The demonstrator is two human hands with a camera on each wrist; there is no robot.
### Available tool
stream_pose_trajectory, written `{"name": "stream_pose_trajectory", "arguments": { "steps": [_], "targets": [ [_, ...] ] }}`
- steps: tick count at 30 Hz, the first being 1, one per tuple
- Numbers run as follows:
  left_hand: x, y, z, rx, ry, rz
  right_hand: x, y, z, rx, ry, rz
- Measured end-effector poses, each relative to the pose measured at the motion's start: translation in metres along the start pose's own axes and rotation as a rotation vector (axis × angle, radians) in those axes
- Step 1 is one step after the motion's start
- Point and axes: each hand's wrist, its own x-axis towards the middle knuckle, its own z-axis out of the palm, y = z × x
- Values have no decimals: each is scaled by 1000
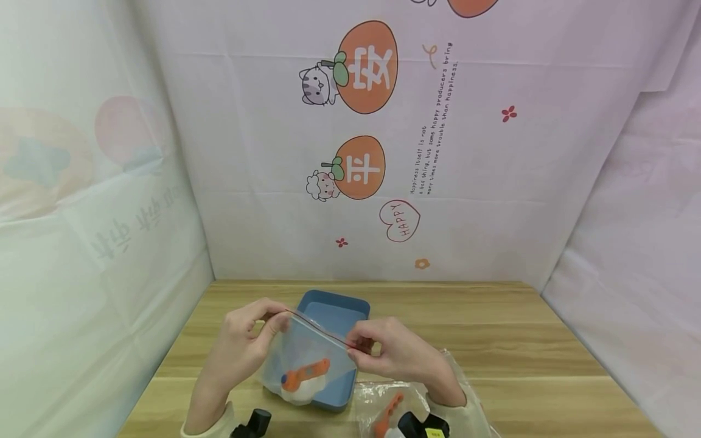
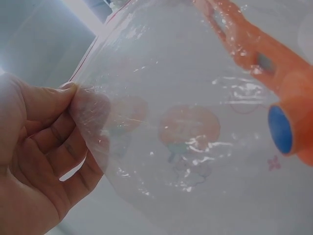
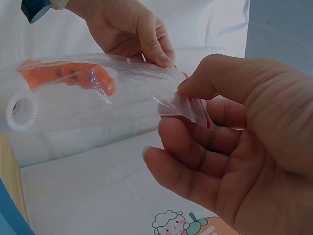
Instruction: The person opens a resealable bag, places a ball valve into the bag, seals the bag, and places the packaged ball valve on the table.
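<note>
A clear zip bag (image 1: 303, 340) with a red line along its top edge is stretched between both hands. The left hand (image 1: 238, 347) pinches one upper corner between thumb and fingers. At the other end of the red edge, the right hand (image 1: 394, 350) pinches the bag the same way. Low in the bag lies an orange plastic piece (image 1: 309, 372) with a blue round end (image 2: 280, 128). Beside it is a white part with a ring-shaped end (image 3: 22, 111). The bag hangs over a blue tray (image 1: 331, 298) and overlaps much of it in the head view.
A second clear bag (image 1: 366, 392) holding another orange piece (image 1: 390, 410) lies on the wooden table (image 1: 465, 328) under the right forearm. Black wrist cameras (image 1: 258, 420) sit on both wrists. Printed white cloth (image 1: 263, 152) hangs behind and at both sides of the table.
</note>
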Motion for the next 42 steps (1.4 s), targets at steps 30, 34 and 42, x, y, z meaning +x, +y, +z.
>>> {"name": "stream_pose_trajectory", "arguments": {
  "steps": [30,34,42],
  "targets": [
    [-2,-5,-10,25,51,-6,-1,-3,-2,-2,-20,32],
    [-3,-6,-12,35,57,-6,-1,-3,-2,-1,-19,32],
    [-4,-6,-15,59,70,-17,-2,-3,-3,0,-19,32]
  ]
}}
